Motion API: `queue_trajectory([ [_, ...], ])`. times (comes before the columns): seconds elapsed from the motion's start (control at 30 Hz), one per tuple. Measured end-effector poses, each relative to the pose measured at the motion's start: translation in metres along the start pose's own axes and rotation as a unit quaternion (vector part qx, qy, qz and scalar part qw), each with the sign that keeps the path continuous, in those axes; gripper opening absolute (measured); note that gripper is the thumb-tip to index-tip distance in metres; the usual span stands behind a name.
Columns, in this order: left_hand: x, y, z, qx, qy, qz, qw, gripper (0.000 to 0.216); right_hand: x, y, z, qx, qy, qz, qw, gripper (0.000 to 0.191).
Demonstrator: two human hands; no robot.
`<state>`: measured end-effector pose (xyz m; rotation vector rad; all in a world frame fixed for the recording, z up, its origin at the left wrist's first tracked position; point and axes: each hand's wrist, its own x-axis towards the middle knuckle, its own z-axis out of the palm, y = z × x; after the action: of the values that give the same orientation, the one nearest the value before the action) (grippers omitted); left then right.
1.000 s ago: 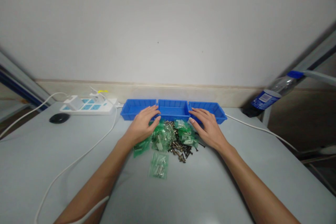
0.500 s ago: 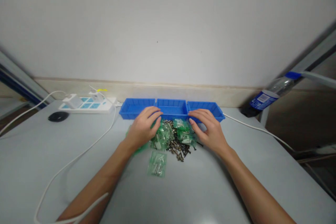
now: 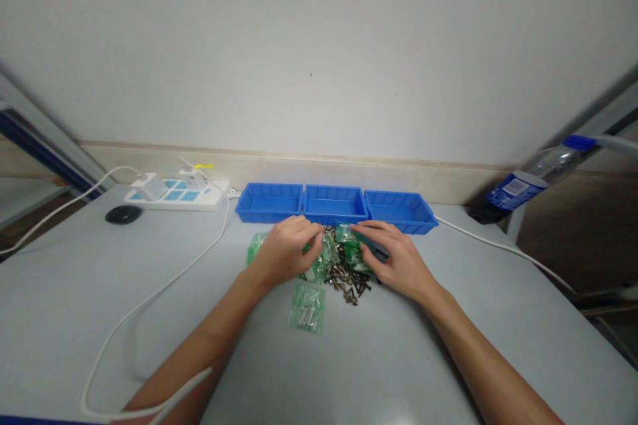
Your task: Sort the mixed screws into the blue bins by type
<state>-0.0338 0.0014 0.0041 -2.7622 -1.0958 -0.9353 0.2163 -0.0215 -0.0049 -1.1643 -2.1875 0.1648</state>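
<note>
My left hand [image 3: 292,249] is at the left of a pile of small green plastic bags [image 3: 326,254], its fingers bent and its thumb close to the forefinger. Whatever lies between those fingertips is hidden. On the pile's right side, my right hand [image 3: 396,257] has thumb and fingers apart, reaching over a green bag [image 3: 353,255]. Loose dark and brassy screws [image 3: 349,284] spill out below the bags. One clear green bag with silvery pieces inside [image 3: 306,309] lies separately, nearer me.
Behind the pile stand three blue trays in a row: left [image 3: 269,202], middle [image 3: 335,202] and right [image 3: 401,211]. A white power strip [image 3: 209,198], a black mouse-like object [image 3: 123,214] and white cables are at left. A dark drink bottle [image 3: 516,189] leans at right.
Both hands have come down onto the pile from the trays' front edge. The left fingers have curled in, and the right hand has moved over the bags. The view has shifted slightly.
</note>
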Motion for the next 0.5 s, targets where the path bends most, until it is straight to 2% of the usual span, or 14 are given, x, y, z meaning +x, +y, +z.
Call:
queue_trajectory([
  [0.1, 0.000, 0.001, -0.001, -0.003, 0.001, 0.000, 1.000, 0.022, -0.001, 0.003, 0.002, 0.003, 0.017, -0.006, 1.000, 0.033],
  [0.2, 0.002, 0.003, -0.002, -0.021, 0.019, -0.011, 1.000, 0.021, -0.001, 0.000, 0.001, 0.032, 0.071, -0.014, 0.997, 0.027],
  [0.3, 0.005, 0.006, -0.005, -0.082, 0.057, -0.051, 0.994, 0.020, 0.001, -0.008, -0.002, 0.087, 0.144, 0.036, 0.985, 0.018],
  [0.4, 0.008, 0.011, -0.007, -0.216, 0.074, -0.116, 0.967, 0.032, 0.005, -0.018, -0.003, 0.214, 0.207, 0.130, 0.946, 0.012],
  [0.5, 0.009, 0.015, -0.005, -0.397, 0.049, -0.184, 0.898, 0.043, 0.008, -0.026, -0.001, 0.378, 0.220, 0.182, 0.881, 0.025],
])
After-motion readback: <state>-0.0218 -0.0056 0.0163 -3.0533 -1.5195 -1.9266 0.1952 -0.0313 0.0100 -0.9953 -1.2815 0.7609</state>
